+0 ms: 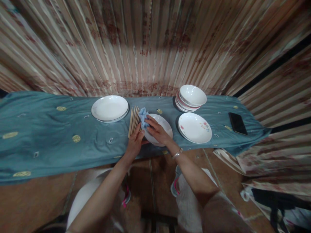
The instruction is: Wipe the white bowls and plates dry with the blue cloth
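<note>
Toward the back edge of the teal cloth-covered table [48, 136], left of the middle, we see a stack of white plates [109, 108]. Just right of it lies a bundle of wooden chopsticks [133, 121], pointing from the back toward the front edge. Our left hand [134, 142] grips the near left rim of a white oval plate [159, 129] at the front edge, fingers curled around it. Our right hand [156, 129] lies flat on that plate, pressing a light blue rag [143, 117] against it. Further right sits a flowered plate [194, 127], with a stack of bowls [190, 98] behind it at the back edge. Near the table's right end lies a black phone [237, 123].
</note>
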The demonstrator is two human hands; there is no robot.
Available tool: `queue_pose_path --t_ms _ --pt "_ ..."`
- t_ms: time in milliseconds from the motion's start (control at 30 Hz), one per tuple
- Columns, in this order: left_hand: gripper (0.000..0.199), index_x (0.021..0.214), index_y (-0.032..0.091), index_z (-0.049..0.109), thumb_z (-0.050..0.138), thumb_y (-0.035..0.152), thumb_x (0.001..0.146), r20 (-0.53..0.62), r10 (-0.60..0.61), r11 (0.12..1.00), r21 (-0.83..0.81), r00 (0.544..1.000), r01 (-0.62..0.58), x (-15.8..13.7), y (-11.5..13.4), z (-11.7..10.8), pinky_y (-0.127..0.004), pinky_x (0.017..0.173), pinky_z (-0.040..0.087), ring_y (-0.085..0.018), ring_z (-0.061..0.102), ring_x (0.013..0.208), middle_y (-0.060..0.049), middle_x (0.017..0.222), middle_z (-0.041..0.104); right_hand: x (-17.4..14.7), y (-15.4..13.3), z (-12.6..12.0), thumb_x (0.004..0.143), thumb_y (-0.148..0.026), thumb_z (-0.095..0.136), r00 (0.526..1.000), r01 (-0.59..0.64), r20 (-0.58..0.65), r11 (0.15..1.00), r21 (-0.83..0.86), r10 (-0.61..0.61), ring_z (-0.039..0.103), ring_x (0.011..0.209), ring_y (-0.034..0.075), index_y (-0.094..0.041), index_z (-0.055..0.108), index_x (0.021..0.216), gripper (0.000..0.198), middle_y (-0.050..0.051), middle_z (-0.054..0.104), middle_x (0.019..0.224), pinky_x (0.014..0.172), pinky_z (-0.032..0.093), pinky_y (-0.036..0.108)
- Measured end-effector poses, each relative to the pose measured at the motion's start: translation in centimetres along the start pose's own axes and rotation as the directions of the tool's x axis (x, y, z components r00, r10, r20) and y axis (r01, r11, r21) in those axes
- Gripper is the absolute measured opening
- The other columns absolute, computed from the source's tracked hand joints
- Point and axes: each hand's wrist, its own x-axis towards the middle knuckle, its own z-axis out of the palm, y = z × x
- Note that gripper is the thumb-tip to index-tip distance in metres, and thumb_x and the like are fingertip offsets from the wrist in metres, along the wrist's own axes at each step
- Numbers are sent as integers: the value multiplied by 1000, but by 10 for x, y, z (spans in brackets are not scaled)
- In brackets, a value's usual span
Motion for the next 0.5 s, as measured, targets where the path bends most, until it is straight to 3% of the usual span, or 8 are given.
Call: queue_pose_path --t_ms 267,400,500 --pt "60 145 26 50 61 38 87 5 -2 999 49 1000 2 0 3 1 -34 73 63 -30 57 123 -7 145 54 -16 -13 -5 95 -50 54 997 -11 71 978 210 -4 42 142 18 -26 68 122 39 6 51 149 121 27 36" --pt "60 142 28 53 63 45 86 19 20 1000 8 1000 -20 0 2 0 -34 72 63 -30 56 125 -5 150 50 -20 -18 -5 92 -53 57 997 -42 74 954 295 21 45 140 19 -26 71 116 39 5 55 145 120 30 37" --pt "62 141 25 53 56 55 88 23 -23 999 -32 999 24 2 -3 -1 -35 71 63 -30 60 120 -10 142 56 -21 -21 -7 90 -53 60 996 -56 90 936 347 26 48 137 19 -25 73 112 38 5 57 143 118 32 36"
